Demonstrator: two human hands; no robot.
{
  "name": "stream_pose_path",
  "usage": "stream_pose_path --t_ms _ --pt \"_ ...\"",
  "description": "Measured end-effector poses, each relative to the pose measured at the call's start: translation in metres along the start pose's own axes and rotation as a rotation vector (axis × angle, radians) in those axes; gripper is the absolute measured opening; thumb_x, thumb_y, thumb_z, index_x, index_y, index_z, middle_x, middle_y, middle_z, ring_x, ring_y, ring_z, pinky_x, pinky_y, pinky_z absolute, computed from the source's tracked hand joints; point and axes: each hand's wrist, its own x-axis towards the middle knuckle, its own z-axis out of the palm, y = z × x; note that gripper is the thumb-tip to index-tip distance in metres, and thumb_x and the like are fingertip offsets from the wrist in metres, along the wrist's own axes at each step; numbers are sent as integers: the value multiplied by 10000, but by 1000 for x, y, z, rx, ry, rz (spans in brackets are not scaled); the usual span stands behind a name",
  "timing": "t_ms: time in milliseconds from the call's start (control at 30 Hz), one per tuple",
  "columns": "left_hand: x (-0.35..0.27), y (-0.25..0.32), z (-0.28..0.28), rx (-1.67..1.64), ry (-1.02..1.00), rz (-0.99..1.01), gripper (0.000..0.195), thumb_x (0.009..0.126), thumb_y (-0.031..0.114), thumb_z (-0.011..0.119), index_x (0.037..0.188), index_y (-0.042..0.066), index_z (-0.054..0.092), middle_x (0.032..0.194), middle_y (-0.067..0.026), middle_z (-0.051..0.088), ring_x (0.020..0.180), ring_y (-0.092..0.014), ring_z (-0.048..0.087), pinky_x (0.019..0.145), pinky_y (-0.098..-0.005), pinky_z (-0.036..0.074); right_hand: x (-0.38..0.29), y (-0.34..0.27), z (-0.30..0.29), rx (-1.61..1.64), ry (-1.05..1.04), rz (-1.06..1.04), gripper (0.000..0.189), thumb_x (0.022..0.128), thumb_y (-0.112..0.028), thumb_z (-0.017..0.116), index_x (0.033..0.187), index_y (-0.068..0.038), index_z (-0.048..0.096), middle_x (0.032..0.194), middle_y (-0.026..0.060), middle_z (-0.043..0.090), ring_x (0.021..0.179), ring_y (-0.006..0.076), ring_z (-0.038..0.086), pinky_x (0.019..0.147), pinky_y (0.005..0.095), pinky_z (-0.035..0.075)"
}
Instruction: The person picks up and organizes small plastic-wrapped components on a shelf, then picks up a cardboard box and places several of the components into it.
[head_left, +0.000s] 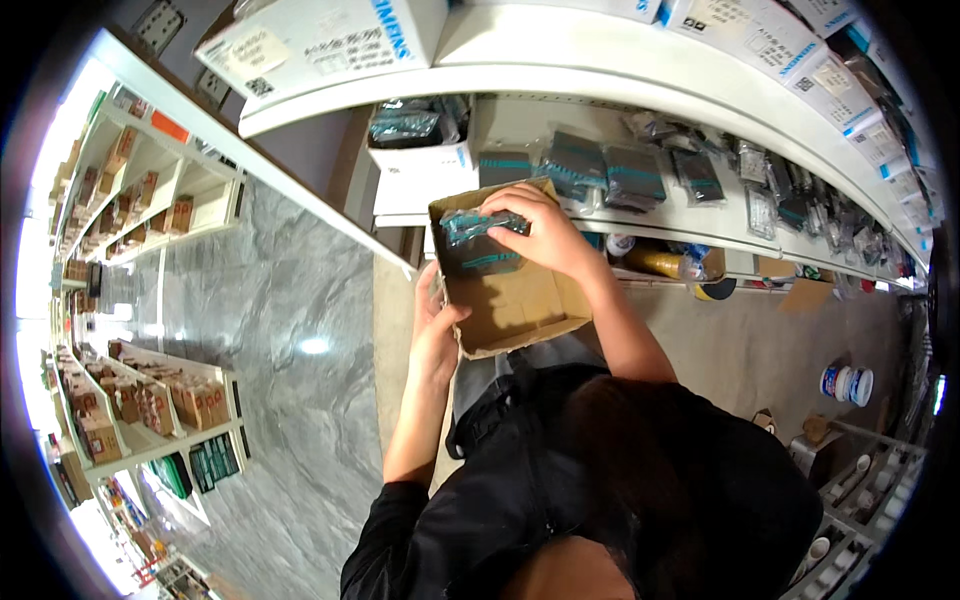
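Observation:
My left hand (437, 319) grips the left wall of an open cardboard box (525, 304), its thumb over the rim. The box is tilted towards me in front of the shelves. My right hand (541, 229) reaches into its far end and holds a dark module in clear plastic wrap (480, 225) with teal markings. Below that, another dark module with a teal strip (491, 261) lies inside the box. Bare cardboard shows in the near half. My right fingers hide part of the wrapped module.
Bagged dark modules (634, 178) sit along the shelf ahead, beside a white box (420, 156) of wrapped pieces. White Siemens cartons (322, 56) stand on the shelf above. Rolls of tape (656, 262) lie lower down. Shelving with brown cartons (199, 401) stands across the grey floor (300, 300).

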Motion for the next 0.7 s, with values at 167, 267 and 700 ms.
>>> stream_pose_path --t_ms 167,267,700 --pt "-7 -8 -23 1 31 27 702 734 -74 484 1382 79 264 1164 -138 542 1023 -202 549 896 -330 443 -2 -8 22 -67 -33 -87 246 747 -110 707 963 -39 611 980 77 614 978 253 542 862 346 432" --pt "-13 -2 -16 72 -38 12 869 669 -88 498 1430 159 157 1251 -147 386 1064 -208 478 854 -309 445 4 -17 19 -72 -58 -77 223 751 -127 708 937 -40 619 948 69 622 948 248 552 842 342 437" --pt "-54 -27 -20 8 61 -61 891 698 -41 498 1453 183 80 1155 -139 417 852 -151 472 725 -265 401 -5 -27 37 -495 -417 -206 712 633 -281 780 1219 -80 430 1144 95 497 1082 276 468 946 398 343"
